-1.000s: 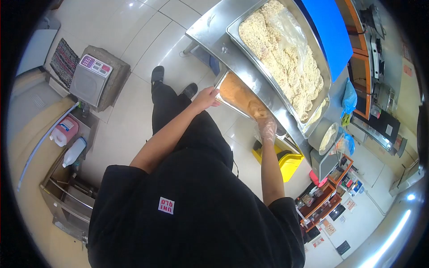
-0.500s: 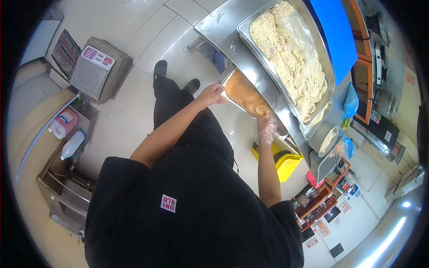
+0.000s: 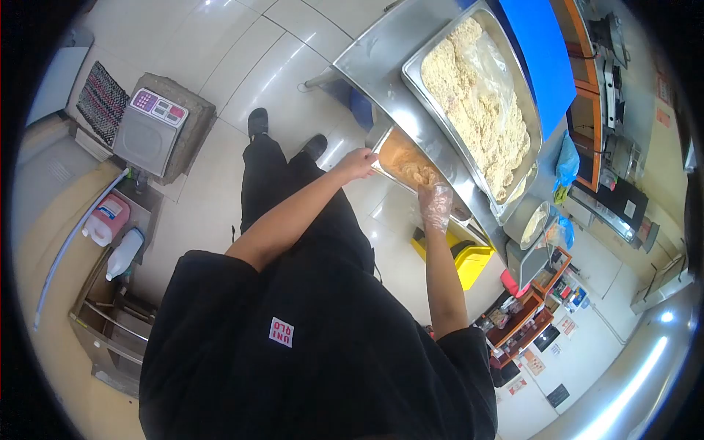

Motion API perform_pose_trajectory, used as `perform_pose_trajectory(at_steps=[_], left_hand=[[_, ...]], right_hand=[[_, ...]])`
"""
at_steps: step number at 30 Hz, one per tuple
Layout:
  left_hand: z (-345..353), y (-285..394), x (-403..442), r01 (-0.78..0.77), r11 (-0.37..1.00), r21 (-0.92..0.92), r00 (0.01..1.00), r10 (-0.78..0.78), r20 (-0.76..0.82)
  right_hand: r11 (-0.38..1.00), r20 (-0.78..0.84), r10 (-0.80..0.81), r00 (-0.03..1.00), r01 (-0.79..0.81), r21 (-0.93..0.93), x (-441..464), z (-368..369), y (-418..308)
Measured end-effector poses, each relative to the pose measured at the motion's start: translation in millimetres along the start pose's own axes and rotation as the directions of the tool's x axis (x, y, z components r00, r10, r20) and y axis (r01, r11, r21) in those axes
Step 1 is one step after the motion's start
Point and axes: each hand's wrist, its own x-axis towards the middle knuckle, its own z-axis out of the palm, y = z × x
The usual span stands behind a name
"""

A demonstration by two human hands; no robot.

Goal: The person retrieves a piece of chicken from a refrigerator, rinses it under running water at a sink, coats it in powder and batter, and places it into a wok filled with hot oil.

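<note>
My left hand is bare and grips the near left corner of a metal pan, its fingers closed on the rim. A smooth orange-brown mixture lies in the pan, with a lumpy patch toward the right end. My right hand wears a clear plastic glove and reaches into that lumpy end. Its fingertips are hidden in the mixture, so what they hold, if anything, does not show. The pan sits under the edge of a steel table, partly covered by it.
On the table stands a large steel tray of pale crumbly coating, with a clear plastic bag on it. Beyond is a blue board. A yellow bin stands below right. At left is a scale.
My right hand has shifted slightly up and left in the pan, and the lumpy patch in the mixture has grown. My left hand still holds the corner. The view has tilted a little.
</note>
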Motion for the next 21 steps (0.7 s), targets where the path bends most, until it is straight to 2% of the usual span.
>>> perform_pose_trajectory(at_steps=[1,4,5,6,7,8,11,12,15,16,19,21], left_hand=[[-1,-2,-1,0.009,1.000,0.024,1.000,-0.010,0.025],[-9,-4,10,0.025,0.988,0.155,0.996,-0.037,0.078],[-9,-4,10,0.026,0.983,0.183,0.995,-0.044,0.094],[-4,-15,14,-0.054,0.992,0.113,0.999,0.053,0.013],[-8,-11,15,-0.068,0.988,0.136,0.998,0.066,0.019],[-10,-8,13,-0.078,0.985,0.157,0.997,0.074,0.025],[-12,-5,5,-0.080,0.972,0.219,0.996,0.069,0.056],[-13,-4,4,-0.082,0.964,0.251,0.995,0.065,0.074],[-7,-1,-2,-0.072,0.971,0.230,0.997,0.066,0.035],[-4,-1,-5,-0.082,0.974,0.212,0.997,0.083,0.004],[1,-4,-5,-0.132,0.973,0.191,0.985,0.151,-0.089],[4,-9,-4,-0.176,0.958,0.228,0.970,0.208,-0.123]], right_hand=[[1.000,0.035,0.022,0.999,-0.022,-0.014,-3,-2,-4],[0.998,-0.039,0.065,0.997,-0.064,0.012,-1,-17,-27],[0.997,0.008,0.071,0.997,-0.071,0.009,5,-11,-25],[0.997,0.057,0.077,0.995,-0.077,0.007,10,7,-16],[0.997,0.107,0.082,0.991,-0.083,0.005,14,21,-9],[0.954,0.252,-0.040,0.967,0.112,-0.279,22,26,-12],[0.938,0.303,0.082,0.950,0.029,-0.346,37,25,-13],[0.976,0.169,0.203,0.965,-0.185,-0.115,35,10,-34],[0.984,0.083,0.127,0.988,-0.115,-0.133,24,28,-28],[0.990,0.192,0.121,0.974,-0.105,-0.089,24,28,-24],[0.982,0.139,0.185,0.973,-0.190,0.024,29,12,-29],[0.981,0.077,0.195,0.978,-0.195,-0.008,29,37,-14]])
